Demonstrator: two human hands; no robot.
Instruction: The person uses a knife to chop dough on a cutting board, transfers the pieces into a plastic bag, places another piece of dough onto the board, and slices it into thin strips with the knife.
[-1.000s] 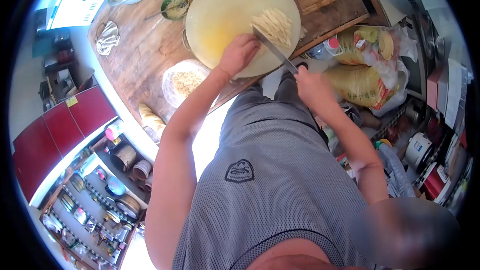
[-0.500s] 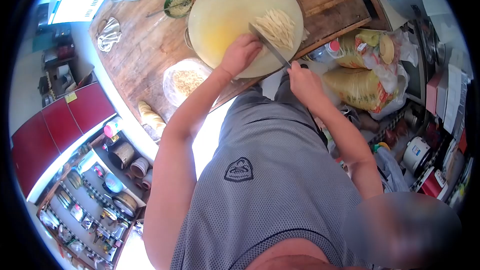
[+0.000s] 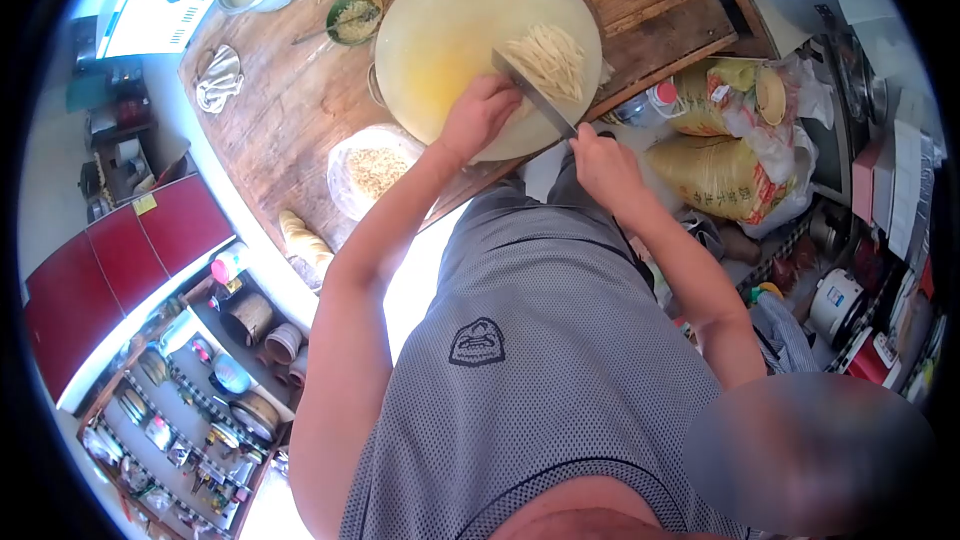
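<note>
Sitting nearest is a shirt emblem [image 3: 477, 341] (details unreadable); then the right hand [image 3: 607, 170] clasps the knife [image 3: 536, 94], its tip pointing forward and left over the round board [image 3: 440, 20]; the left hand [image 3: 481, 116] curls beside the knife, underside hidden, its hold impossible to tell; pale strips [image 3: 548, 60] lie just beyond.

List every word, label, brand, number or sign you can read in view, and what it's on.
Nothing readable with certainty.
Yellow sack: red print, too blurred.
White panel, upper left: dark marks, too small.
Yellow note on red cabinet: too small.
White appliance, right: bluish label, too small.
Grey shirt: dark emblem, no readable letters.
</note>
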